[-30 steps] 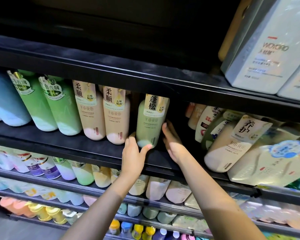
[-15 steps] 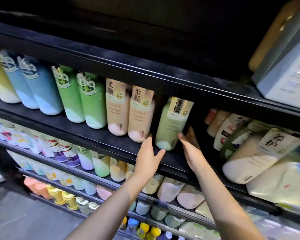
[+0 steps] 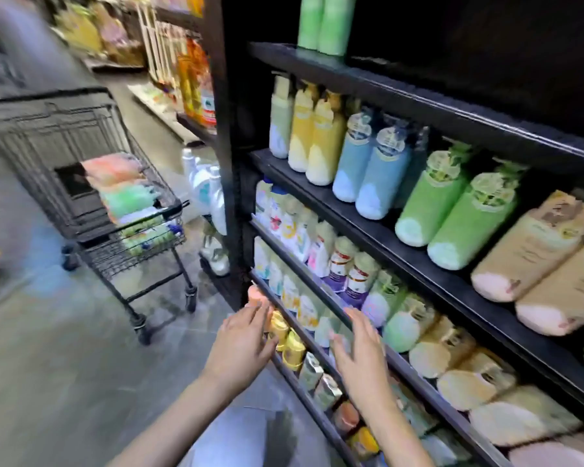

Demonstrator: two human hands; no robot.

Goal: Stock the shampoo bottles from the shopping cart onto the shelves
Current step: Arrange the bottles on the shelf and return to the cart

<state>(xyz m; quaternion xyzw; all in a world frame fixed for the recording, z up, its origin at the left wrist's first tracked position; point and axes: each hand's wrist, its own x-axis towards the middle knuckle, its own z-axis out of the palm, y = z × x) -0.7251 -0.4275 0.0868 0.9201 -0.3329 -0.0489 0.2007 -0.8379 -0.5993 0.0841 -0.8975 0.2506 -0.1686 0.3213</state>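
Black shelves [image 3: 378,230] are lined with shampoo bottles [image 3: 429,200]; more are left in the shopping cart [image 3: 91,210]. Nothing is held: left hand [image 3: 240,345] and right hand [image 3: 359,352] are spread wide.

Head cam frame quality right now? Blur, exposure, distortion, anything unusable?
Head view: strong motion blur throughout, worst at the far aisle and shopping cart; bottle labels unreadable. Wide-angle warp tilts the shelves. Upper right is nearly black. Left hand and right hand are soft-edged but readable, fingers spread, holding nothing.
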